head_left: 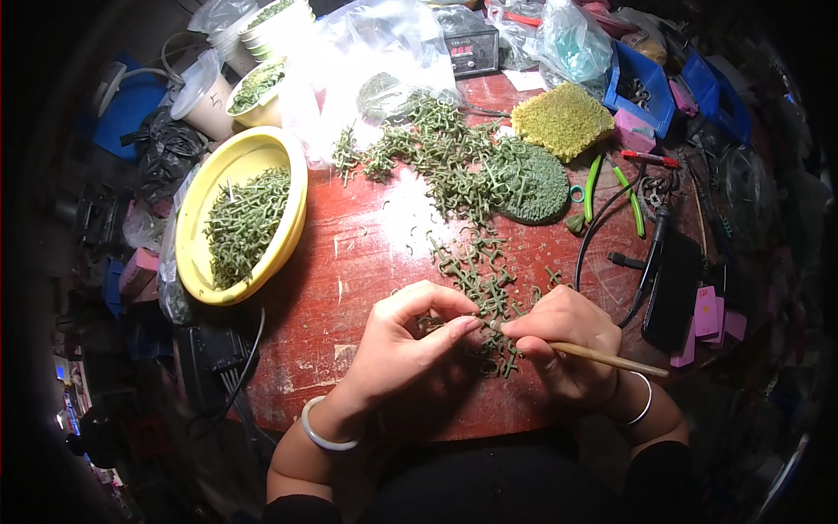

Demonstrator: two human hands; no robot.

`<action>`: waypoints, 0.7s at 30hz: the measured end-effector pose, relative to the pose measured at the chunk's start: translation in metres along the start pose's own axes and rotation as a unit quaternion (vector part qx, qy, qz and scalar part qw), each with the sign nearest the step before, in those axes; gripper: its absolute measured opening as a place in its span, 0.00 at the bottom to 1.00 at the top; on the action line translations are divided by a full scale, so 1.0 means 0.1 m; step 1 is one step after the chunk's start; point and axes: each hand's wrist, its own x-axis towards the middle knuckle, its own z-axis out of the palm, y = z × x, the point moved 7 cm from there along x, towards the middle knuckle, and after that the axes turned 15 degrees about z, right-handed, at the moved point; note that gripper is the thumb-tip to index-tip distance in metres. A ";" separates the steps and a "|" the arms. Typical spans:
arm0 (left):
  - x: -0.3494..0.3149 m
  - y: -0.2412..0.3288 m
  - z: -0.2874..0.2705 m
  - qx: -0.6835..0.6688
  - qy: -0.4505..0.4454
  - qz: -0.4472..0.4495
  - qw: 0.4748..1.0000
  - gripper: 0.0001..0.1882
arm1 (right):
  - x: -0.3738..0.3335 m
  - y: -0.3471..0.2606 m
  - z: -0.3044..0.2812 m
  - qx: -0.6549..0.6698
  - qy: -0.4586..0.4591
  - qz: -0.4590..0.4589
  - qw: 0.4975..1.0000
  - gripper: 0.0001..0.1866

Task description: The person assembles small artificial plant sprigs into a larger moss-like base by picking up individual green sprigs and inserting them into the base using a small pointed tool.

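My left hand [406, 332] is closed in a pinch, thumb against forefinger, over the near part of the table. Whatever sits between those fingertips is too small to make out. Close by on the right, my right hand [572, 341] grips a slim tool with a pale wooden handle [615, 359]. Its rear end sticks out to the right, and its working end by the left fingertips is hard to see. Around and beyond both hands lie loose small green branched pieces [480, 271], which look like wax. They run back to a larger heap [436, 144] of the same kind.
A yellow basin [301, 210] of green pieces stands at left. A round green pad [534, 188], yellow textured block [563, 120], green-handled pliers [593, 188] and black phone [674, 288] lie on the red table [332, 288]. Blue bins [642, 79] and a display box [471, 52] are farther back.
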 end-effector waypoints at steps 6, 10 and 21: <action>-0.01 0.02 0.01 -0.015 0.000 -0.031 0.999 0.07 | 0.00 0.00 0.00 0.002 -0.013 0.005 1.000 0.08; 0.00 0.00 0.01 -0.018 -0.008 -0.006 1.000 0.07 | 0.00 -0.02 -0.02 -0.003 0.003 -0.007 1.000 0.08; -0.01 -0.01 -0.01 -0.001 -0.002 -0.004 1.000 0.06 | 0.00 -0.01 0.00 -0.003 -0.008 0.002 1.000 0.08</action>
